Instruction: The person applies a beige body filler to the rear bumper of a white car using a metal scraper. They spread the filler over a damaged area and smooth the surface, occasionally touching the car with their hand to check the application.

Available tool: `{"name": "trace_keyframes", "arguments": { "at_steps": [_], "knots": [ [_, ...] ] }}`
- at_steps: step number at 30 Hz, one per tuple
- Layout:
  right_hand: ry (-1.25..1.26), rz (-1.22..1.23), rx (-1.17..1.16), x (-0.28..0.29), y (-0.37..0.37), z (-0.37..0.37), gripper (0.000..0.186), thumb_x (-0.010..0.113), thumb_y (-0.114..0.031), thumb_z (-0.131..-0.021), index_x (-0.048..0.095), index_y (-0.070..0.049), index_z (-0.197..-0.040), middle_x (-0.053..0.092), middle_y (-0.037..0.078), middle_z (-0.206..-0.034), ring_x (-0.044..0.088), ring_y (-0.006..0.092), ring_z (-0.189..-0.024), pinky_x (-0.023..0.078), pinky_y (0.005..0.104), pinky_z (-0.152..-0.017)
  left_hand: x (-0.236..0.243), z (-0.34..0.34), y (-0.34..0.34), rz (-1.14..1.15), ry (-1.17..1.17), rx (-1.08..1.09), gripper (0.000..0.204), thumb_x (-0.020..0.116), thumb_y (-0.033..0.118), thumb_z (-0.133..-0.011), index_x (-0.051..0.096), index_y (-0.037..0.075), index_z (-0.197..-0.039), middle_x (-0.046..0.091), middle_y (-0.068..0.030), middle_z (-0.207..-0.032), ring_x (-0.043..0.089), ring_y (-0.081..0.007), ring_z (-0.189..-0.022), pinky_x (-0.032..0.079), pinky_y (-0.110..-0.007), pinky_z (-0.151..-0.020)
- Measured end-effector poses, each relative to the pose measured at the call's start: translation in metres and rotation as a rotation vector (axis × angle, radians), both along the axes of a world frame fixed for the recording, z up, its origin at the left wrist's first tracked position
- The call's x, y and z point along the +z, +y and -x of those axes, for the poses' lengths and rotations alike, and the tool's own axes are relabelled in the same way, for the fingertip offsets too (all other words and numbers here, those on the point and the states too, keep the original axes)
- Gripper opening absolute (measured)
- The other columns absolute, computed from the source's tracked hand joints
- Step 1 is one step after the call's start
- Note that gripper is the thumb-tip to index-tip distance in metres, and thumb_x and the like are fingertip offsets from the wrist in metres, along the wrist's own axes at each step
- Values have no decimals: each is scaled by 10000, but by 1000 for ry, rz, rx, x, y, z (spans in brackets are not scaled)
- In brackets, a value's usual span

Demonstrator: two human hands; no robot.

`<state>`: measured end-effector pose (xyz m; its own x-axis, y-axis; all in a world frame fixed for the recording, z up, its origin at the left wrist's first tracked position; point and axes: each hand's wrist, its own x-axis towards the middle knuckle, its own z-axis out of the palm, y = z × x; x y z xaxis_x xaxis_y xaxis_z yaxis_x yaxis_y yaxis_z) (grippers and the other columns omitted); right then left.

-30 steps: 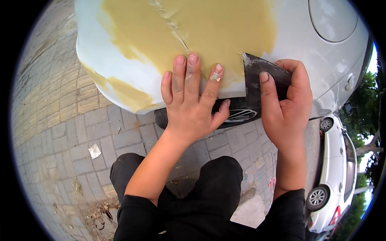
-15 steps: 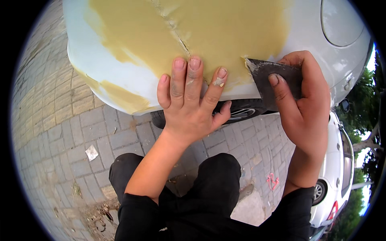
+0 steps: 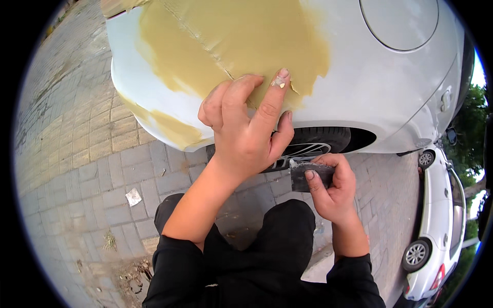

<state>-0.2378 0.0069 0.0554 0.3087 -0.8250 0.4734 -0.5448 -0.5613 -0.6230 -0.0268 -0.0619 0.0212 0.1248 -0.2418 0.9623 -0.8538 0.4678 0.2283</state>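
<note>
A white car's body panel (image 3: 349,92) fills the top of the view, with a broad coat of tan filler (image 3: 257,36) spread over it. A thin crack-like seam (image 3: 197,37) runs down through the filler. My left hand (image 3: 246,123) is at the filler's lower edge, index finger stretched out with pale residue near its tip, the other fingers bent. It holds nothing; whether the fingertip touches the panel I cannot tell. Below and to the right, my right hand (image 3: 334,187) grips a dark, flat putty spreader (image 3: 303,177), thumb on its face, near the wheel (image 3: 328,138).
The fuel flap (image 3: 403,20) is at the upper right of the panel. Paving bricks (image 3: 118,169) cover the ground, with a scrap of white paper (image 3: 133,197) at left. My knees (image 3: 287,220) are below my hands. Another white car (image 3: 436,220) is parked at right.
My right hand has drawn the spreader away from the panel, down and left toward my knees. My left hand's flat fingers have bent, leaving the index finger extended. The view has shifted somewhat.
</note>
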Motion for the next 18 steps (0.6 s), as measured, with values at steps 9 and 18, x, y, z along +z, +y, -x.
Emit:
{"name": "trace_keyframes", "arguments": {
  "at_steps": [9, 18],
  "knots": [
    [-123, -338, 35, -123, 29, 20, 185, 729, -80, -938, 612, -11, -1062, 689, 96, -813, 658, 148, -716, 531, 303, -679, -2, -7, 0, 134, 165, -365, 434, 640, 99, -681, 720, 73, -1107, 545, -210, -1282, 445, -379, -1229, 360, -496, -1072],
    [-133, -548, 0, -181, 41, 35, 205, 741, -112, -926, 630, -9, -1064, 714, 111, -872, 669, 166, -774, 546, 341, -724, -16, 15, 10, 161, -75, -377, 468, 690, 185, -707, 750, 89, -1161, 589, -211, -1469, 390, -415, -1470, 279, -451, -1128]
  ]
}}
